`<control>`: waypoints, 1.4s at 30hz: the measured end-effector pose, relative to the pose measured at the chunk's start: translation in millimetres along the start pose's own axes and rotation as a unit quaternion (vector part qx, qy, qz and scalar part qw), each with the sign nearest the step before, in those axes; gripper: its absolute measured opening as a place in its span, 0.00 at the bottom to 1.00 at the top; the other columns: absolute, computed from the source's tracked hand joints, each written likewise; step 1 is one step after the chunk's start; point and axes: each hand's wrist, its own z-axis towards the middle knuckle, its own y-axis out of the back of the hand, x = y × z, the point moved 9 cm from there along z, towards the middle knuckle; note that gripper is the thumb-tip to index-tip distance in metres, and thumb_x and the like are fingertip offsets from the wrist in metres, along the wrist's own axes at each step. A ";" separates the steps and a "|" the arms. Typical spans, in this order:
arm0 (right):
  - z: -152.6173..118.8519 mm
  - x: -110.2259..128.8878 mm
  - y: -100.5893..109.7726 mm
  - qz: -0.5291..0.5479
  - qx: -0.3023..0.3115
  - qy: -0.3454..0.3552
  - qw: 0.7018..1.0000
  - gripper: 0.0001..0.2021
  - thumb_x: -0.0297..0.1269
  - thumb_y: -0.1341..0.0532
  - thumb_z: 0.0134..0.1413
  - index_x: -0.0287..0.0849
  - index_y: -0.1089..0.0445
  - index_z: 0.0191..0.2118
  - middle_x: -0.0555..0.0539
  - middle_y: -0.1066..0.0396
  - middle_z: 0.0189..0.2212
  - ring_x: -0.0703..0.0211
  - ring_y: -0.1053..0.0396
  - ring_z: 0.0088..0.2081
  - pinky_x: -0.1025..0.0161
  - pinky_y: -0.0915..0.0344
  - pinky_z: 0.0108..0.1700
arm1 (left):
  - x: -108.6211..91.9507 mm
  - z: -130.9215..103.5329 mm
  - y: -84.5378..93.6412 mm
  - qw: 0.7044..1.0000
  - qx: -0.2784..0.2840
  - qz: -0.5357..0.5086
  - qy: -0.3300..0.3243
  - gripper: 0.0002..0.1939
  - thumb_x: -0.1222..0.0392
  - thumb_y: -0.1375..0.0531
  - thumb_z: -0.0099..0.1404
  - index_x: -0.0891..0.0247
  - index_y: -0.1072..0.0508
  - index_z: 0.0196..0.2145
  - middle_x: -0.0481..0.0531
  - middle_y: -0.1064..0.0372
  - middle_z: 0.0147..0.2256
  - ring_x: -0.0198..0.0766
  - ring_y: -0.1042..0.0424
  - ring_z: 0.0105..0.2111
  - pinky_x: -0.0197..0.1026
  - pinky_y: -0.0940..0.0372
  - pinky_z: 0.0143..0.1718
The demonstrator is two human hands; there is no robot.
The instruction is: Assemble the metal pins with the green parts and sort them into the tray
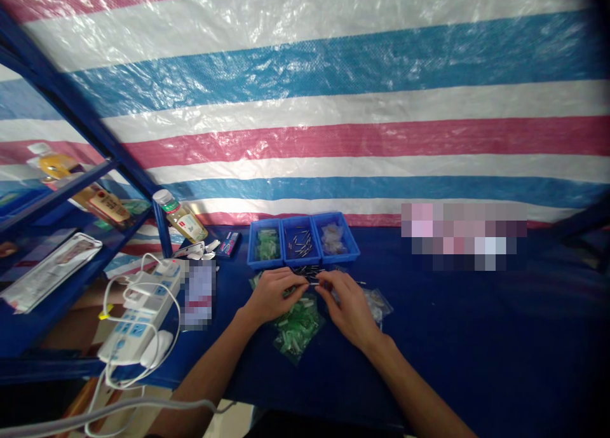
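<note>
My left hand [275, 294] and my right hand [351, 306] meet fingertip to fingertip over the blue table, both in a pinch. Between them is a thin, pale, pin-like piece [312, 284], too small to make out well. Dark slim pins [309, 270] lie loose just beyond my fingers. Below my hands a clear bag of green pieces [296, 328] rests on the table. Another clear plastic bag [379, 304] is partly hidden by my right hand. Three joined blue bins [282, 264] stand behind, holding green pieces, slim metallic pins and clear bags.
On the left are a white power strip [121, 339] with tangled cables, a drink bottle [178, 215] and a small dark box [229, 244]. A blue metal frame [90, 136] rises there. Striped plastic sheeting [333, 136] hangs behind the table [457, 349].
</note>
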 end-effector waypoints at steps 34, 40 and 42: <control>0.7 -5.2 9.3 0.006 -0.042 -0.016 0.999 0.06 0.32 0.43 0.68 0.47 0.28 0.40 0.45 0.25 0.40 0.52 0.28 0.42 0.55 0.33 0.45 | 3.6 0.2 3.6 1.000 0.011 0.006 0.016 0.07 0.62 0.40 0.72 0.65 0.22 0.39 0.51 0.25 0.30 0.34 0.28 0.29 0.36 0.34 0.33; -1.0 0.7 2.2 0.019 -0.018 0.010 1.000 0.08 0.29 0.44 0.68 0.47 0.30 0.39 0.46 0.26 0.38 0.54 0.28 0.41 0.55 0.33 0.45 | -2.4 -0.6 -3.7 1.000 0.018 -0.007 -0.001 0.06 0.62 0.40 0.71 0.65 0.23 0.38 0.51 0.26 0.28 0.34 0.29 0.28 0.36 0.35 0.30; -0.4 1.4 3.2 0.017 -0.021 0.011 1.000 0.07 0.30 0.44 0.67 0.47 0.30 0.39 0.46 0.26 0.37 0.54 0.28 0.40 0.55 0.33 0.44 | -3.5 -0.9 -5.6 1.000 0.019 -0.011 -0.002 0.06 0.62 0.40 0.71 0.65 0.23 0.37 0.51 0.26 0.28 0.34 0.29 0.27 0.36 0.35 0.30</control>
